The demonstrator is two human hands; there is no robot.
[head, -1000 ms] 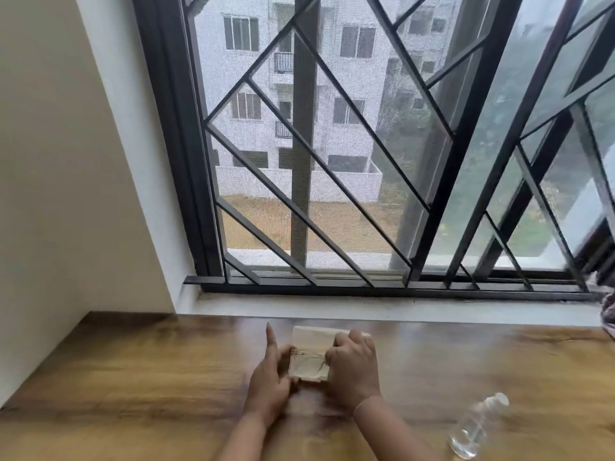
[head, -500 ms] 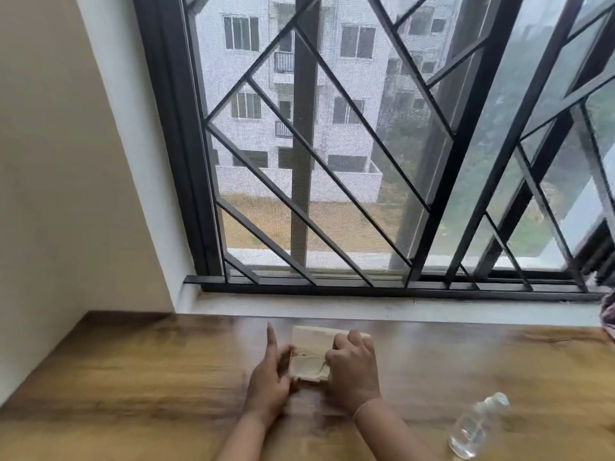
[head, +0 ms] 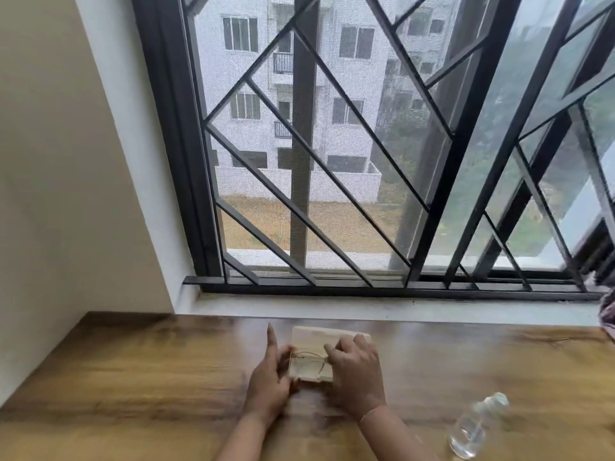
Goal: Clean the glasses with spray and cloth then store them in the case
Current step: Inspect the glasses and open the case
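Observation:
A cream case [head: 329, 333] lies open on the wooden table [head: 149, 377], its lid tilted back toward the window. Thin wire-framed glasses [head: 307, 358] lie in its lower half. My left hand [head: 268, 384] holds the case's left end with the thumb, and its index finger points straight up. On the case's right side, my right hand [head: 357, 377] curls its fingers and pinches the right end of the glasses. A clear spray bottle [head: 474, 429] lies on its side at the table's near right.
A white sill [head: 366, 309] and a black barred window [head: 332, 161] close off the table's far edge. A cream wall [head: 66, 194] bounds the left. Pinkish fabric [head: 608, 316] shows at the right edge.
Both hands stay at the case. My right fingers have shifted slightly over the right end of the glasses.

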